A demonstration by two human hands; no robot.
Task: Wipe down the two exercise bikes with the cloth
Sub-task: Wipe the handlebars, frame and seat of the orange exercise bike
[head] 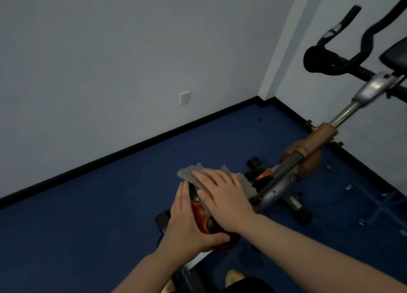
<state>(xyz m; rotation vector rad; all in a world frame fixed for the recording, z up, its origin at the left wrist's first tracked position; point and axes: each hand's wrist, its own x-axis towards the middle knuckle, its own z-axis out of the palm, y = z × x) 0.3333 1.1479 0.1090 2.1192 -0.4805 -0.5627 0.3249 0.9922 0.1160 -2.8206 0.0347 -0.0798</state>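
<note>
At lower centre of the frame, the right hand [222, 196] pressed flat, fingers straight, on the grey cloth [193, 171] spread over the orange bike saddle [199, 215]. The left hand [187, 224] gripped the saddle's side, thumb curled beneath.

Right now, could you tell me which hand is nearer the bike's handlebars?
Right. The right hand presses the cloth on the saddle; the left hand holds the saddle's far side from the handlebars.

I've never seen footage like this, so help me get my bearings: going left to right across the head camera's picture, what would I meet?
Wall socket → left hand gripping the orange saddle → right hand flat on the grey cloth → the bike's silver post → black handlebars.
</note>
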